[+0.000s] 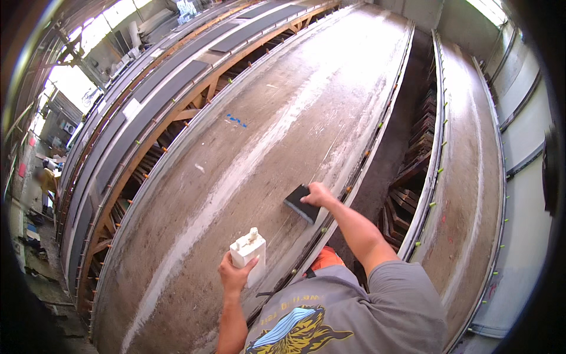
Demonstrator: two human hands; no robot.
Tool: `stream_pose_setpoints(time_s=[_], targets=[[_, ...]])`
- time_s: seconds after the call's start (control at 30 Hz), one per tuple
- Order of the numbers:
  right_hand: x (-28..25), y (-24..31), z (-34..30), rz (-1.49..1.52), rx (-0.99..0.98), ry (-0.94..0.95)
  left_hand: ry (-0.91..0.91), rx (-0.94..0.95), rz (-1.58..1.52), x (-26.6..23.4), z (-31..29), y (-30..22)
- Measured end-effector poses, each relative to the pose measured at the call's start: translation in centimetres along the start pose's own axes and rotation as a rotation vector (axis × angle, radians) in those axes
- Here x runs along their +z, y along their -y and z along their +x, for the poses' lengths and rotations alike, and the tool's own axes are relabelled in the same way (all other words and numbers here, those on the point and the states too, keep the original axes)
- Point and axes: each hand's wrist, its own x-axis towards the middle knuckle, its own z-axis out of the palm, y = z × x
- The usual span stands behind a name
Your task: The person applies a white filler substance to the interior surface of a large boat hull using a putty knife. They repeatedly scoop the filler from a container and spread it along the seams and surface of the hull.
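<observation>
My left hand (232, 273) grips a white rectangular can (257, 257) with a pale cap on top, held roughly upright over the near part of a long curved brown panel (247, 177). In my right hand (318, 195) is a black, flat, squarish pad (299, 205) with a greyish lower edge. The pad is close to the panel's right side; whether it presses on the surface I cannot tell. White streaks run lengthwise along the panel, and a small blue mark (237, 121) shows farther up.
A similar long panel (460, 177) stands to the right, across a dark gap (407, 118) with wooden framing. On the left, a timber-framed structure (194, 97) carries dark grey sheets (127, 141). Small clips line the panel edges. Another person (47, 180) is at the far left.
</observation>
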Motion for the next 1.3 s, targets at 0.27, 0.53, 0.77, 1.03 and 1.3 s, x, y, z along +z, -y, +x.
stream_pose_setpoints(time_s=[0.27, 0.53, 0.77, 1.03, 1.3], targets=[[-1.1, 2.1, 1.1, 0.115, -0.180, 0.114, 0.039, -0.071, -0.064, 8.1, 4.4, -6.7], [-12.8, -4.7, 5.4, 0.099, 0.124, -0.357, 0.085, -0.003, 0.085, 10.9, 7.3, -9.5], [-16.6, -9.3, 3.1, 0.468, 0.122, -0.362, 0.176, 0.149, 0.117, 17.3, 13.1, -15.1], [-22.8, -17.4, 11.4, 0.748, 0.032, -0.377, 0.244, 0.285, 0.326, 29.3, 22.1, -25.3], [-34.5, -22.9, 16.2, 0.654, 0.104, -0.375, 0.230, 0.261, 0.440, 40.8, 31.2, -36.9]])
